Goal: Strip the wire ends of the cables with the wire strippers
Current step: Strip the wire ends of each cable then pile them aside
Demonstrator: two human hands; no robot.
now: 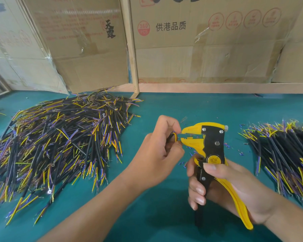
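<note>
Right hand [222, 187] near right, curled round the handles of yellow-black wire strippers [212, 154], whose head points left to a cable [173, 137] pinched in the curled left hand [163, 145]; its yellow wire end sits at the tool's mouth. Big cable pile [59, 137] left, second pile [283, 158] right, cut insulation bits [227, 147] on green table [182, 105]. Far cardboard boxes [199, 41] read "供港品质", "360 PCS", "天露".

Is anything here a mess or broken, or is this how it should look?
Nothing looks broken. Small blue insulation scraps lie scattered on the green mat around the wire strippers, likely stripping offcuts. The left cable pile sprawls loosely; the right pile lies more aligned. The cardboard behind is torn and taped.
</note>
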